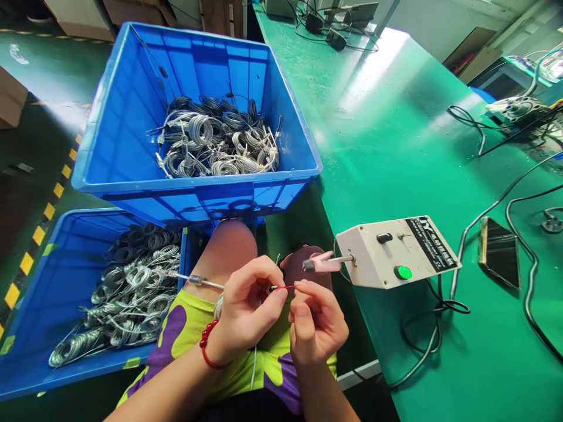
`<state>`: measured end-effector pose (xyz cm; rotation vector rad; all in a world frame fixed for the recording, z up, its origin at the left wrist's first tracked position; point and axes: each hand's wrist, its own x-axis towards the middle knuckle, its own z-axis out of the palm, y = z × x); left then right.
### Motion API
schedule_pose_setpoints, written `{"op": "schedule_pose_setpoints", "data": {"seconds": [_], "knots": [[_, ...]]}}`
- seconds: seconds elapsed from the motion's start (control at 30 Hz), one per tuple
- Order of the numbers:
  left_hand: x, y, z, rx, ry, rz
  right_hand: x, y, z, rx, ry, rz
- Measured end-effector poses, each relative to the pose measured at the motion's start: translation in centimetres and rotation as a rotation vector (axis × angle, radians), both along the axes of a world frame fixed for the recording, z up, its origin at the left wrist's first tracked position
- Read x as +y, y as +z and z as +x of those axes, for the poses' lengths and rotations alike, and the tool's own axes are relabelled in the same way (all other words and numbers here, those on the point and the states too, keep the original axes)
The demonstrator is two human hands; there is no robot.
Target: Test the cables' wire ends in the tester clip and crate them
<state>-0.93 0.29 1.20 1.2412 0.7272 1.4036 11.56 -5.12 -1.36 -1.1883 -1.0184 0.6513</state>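
My left hand (pixel 253 305) is closed on a cable (pixel 210 283) whose end comes out between thumb and forefinger. A clear-grey stretch with a connector (pixel 196 280) sticks out on the left of that hand, above my lap. From the held end a thin red wire (pixel 288 287) runs across to my right hand (pixel 317 319), which pinches its tip between thumb and fingers. To the right, apart from both hands, a white box machine (pixel 398 252) with a shaft, a pinkish clamp head (pixel 323 262) and a green button sits at the table edge.
A big blue crate (pixel 197 186) of coiled black and clear cables stands ahead. Another blue crate (pixel 26 357) with more coils is at the left. On the green table (pixel 431 187) lie a dark phone-like slab (pixel 499 253), loose cords and, farther off, equipment.
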Motion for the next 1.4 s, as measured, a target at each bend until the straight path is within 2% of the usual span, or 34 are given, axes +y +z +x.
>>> {"op": "schedule_pose_setpoints", "data": {"seconds": [0.1, 0.2, 0.3, 0.47, 0.63, 0.87, 1.07, 1.23, 1.4], "knots": [[-0.1, 0.0, -0.1, 0.065, -0.027, 0.068, -0.6, 0.7, -0.3, 0.13, 0.0, -0.114], [-0.1, -0.1, 0.0, 0.098, -0.037, 0.11, -0.2, 1.0, -0.4, 0.18, -0.04, -0.122], [0.0, 0.1, 0.1, 0.108, -0.023, 0.109, 1.3, 1.2, 0.0, 0.258, -0.029, -0.12], [0.3, 0.8, 0.2, 0.145, -0.011, 0.049, 4.0, 1.1, 1.3, 0.471, -0.125, -0.245], [0.8, 0.9, 0.5, 0.122, -0.02, -0.018, 4.4, 1.5, 2.1, 0.628, 0.02, -0.234], [1.7, 1.3, 1.3, -0.003, -0.065, -0.159, 4.8, 0.9, 2.4, 0.713, 0.104, -0.224], [1.8, 1.1, 1.5, 0.012, -0.036, -0.222, 5.5, 0.9, 2.2, 0.792, 0.086, -0.212], [1.5, 0.8, 1.4, 0.081, -0.042, -0.224, 5.6, 1.0, 2.4, 0.894, 0.142, -0.168], [1.3, 0.4, 1.4, 0.11, -0.036, -0.194, 5.7, 0.9, 2.5, 0.826, 0.144, -0.163]]}}
